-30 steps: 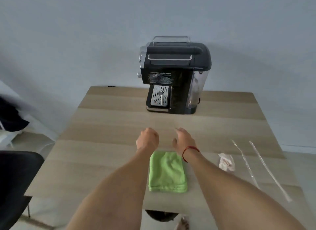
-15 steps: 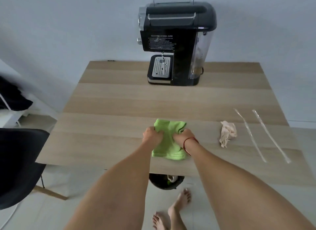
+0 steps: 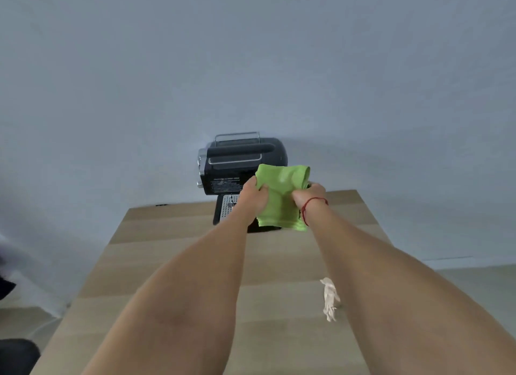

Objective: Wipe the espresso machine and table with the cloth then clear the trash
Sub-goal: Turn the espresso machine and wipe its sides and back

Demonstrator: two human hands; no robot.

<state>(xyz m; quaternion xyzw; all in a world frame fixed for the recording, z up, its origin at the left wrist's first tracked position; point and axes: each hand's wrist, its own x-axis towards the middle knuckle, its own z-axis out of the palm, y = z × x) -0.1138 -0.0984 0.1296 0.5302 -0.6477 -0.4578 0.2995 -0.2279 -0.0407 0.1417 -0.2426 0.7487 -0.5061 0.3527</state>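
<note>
A green cloth (image 3: 282,196) hangs in the air in front of the black espresso machine (image 3: 237,162), which stands at the far edge of the wooden table (image 3: 173,257). My left hand (image 3: 252,197) grips the cloth's left side and my right hand (image 3: 308,197), with a red string on the wrist, grips its right side. The cloth hides the machine's right front part. A crumpled piece of beige trash (image 3: 329,299) lies on the table beside my right forearm.
A pale wall rises right behind the machine. A dark chair (image 3: 14,355) shows at the bottom left corner, off the table. My right forearm covers the table's right side.
Both hands closed on the cloth, lifted it off the table's near edge and carried it forward and up to the machine. The view has tilted upward.
</note>
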